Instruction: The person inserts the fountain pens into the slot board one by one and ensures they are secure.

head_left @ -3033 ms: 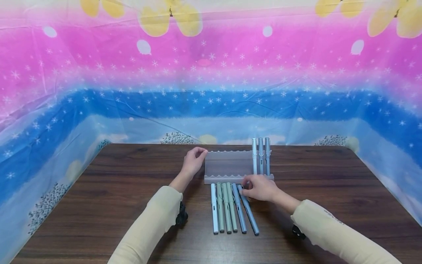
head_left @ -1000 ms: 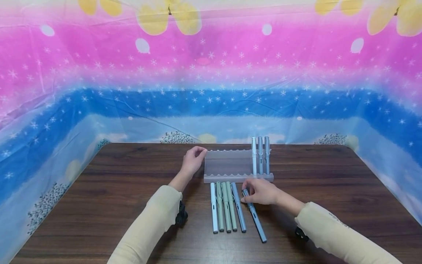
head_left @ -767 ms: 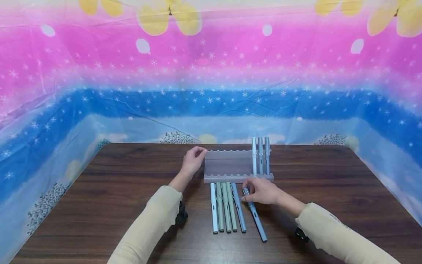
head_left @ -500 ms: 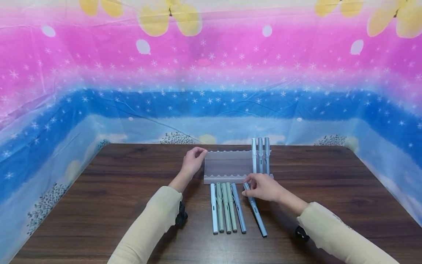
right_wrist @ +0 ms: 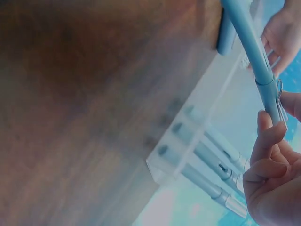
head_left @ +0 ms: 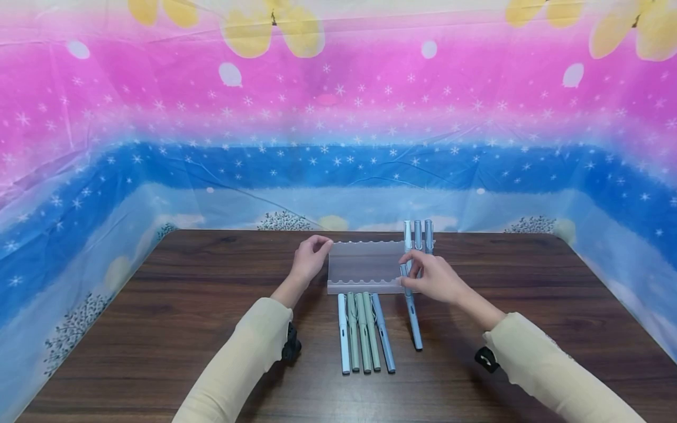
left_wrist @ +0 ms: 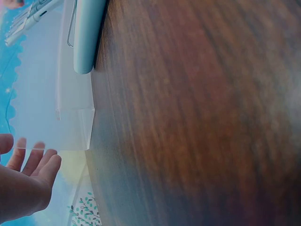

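A frosted clear pen rack [head_left: 365, 262] with notched edges stands on the table, three capped pens [head_left: 418, 235] upright in its right end. My left hand [head_left: 311, 258] pinches the rack's upper left corner; its fingers [left_wrist: 35, 162] show at the panel's edge in the left wrist view. Between thumb and fingers, my right hand [head_left: 436, 281] grips a blue-grey pen [head_left: 414, 320] by its clipped cap, tilted in front of the rack's right part. In the right wrist view this pen [right_wrist: 254, 44] rises above the rack's front lip. The right hand hides the standing pens' lower parts.
In front of the rack lies a row of several pens: a pale blue one [head_left: 344, 338] at the left, green ones [head_left: 365, 338] in the middle, a blue one [head_left: 385, 338] at the right. The dark wooden table [head_left: 211, 352] meets a printed cloth backdrop [head_left: 338, 164].
The right hand has drawn the blue-grey pen away from the row's right end, then lifted it up and forward to the rack. The left hand stays at the rack's corner.
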{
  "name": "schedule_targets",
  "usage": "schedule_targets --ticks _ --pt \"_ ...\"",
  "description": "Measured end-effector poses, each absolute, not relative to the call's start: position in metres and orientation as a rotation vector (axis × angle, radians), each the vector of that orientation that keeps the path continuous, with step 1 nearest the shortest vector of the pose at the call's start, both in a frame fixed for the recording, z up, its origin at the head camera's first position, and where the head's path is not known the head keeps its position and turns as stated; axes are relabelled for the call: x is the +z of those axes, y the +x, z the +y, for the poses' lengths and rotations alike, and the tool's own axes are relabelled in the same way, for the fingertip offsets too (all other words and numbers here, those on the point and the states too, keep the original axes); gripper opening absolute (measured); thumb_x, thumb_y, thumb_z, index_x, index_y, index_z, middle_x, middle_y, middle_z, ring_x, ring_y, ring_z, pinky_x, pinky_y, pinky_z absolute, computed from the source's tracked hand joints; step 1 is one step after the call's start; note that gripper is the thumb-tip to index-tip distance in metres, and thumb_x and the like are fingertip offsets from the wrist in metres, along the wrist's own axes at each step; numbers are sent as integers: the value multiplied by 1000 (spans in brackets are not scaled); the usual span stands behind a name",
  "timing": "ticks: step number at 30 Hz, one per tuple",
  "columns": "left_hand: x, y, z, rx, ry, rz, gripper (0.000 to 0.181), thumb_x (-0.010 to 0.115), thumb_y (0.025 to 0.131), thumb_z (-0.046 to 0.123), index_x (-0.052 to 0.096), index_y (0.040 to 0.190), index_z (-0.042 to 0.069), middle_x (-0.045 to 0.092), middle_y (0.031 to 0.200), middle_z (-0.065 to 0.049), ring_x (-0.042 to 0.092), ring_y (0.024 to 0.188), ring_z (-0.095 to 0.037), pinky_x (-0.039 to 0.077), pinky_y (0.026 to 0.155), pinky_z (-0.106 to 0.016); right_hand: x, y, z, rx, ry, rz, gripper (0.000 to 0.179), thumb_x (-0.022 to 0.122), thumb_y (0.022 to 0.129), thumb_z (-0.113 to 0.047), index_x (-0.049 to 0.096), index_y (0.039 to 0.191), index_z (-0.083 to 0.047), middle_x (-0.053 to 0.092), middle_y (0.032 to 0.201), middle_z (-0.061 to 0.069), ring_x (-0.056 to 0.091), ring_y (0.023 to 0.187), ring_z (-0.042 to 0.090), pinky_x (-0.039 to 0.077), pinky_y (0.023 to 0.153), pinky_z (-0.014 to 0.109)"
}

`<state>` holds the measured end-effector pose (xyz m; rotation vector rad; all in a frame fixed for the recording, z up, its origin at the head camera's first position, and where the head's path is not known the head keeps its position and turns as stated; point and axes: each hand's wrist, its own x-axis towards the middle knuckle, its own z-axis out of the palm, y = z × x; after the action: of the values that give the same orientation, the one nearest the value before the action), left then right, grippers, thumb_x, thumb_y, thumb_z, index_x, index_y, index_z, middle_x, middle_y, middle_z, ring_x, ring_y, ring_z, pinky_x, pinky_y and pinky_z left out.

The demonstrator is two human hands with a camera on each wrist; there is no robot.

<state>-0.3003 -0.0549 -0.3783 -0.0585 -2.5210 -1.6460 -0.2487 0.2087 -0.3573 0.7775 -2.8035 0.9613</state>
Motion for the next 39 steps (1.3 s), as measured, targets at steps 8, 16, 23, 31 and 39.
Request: schedule_targets --ticks 8,16,23,31,39 --pt "-379 -300 -55 -1649 -76 -2516 24 54 93 20 61 105 2 60 105 -13 53 98 -26 42 87 -38 -342 -259 212 955 657 -2755 35 69 82 -21 55 110 -5 57 70 -1 49 53 13 41 47 30" --pt "-379 -300 -55 -1651 -79 -2510 24 53 93 20 61 105 1 60 104 -13 54 97 -26 42 86 -39 -329 -269 213 883 591 -2707 36 68 82 -23 56 111 -6 60 72 0 51 55 13 41 49 31" --pt "-379 -300 -56 -1656 -63 -2522 25 52 93 21 60 106 2 60 106 -13 53 98 -26 42 86 -39 -324 -272 212 860 568 -2671 37 67 83 -25 55 114 -8 61 74 1 53 55 14 42 47 31" --pt "-380 -300 -56 -1657 -68 -2523 25 52 93 21 60 107 1 59 106 -13 53 100 -27 42 87 -39 -320 -275 208 823 521 -2586 37 66 84 -28 55 115 -12 62 76 1 52 56 14 40 43 30" --pt "-379 -300 -56 -1653 -67 -2520 25 52 93 21 60 107 1 59 106 -13 53 99 -27 42 87 -39 -316 -280 206 807 489 -2516 36 67 83 -26 56 115 -12 63 76 3 54 55 14 39 44 30"
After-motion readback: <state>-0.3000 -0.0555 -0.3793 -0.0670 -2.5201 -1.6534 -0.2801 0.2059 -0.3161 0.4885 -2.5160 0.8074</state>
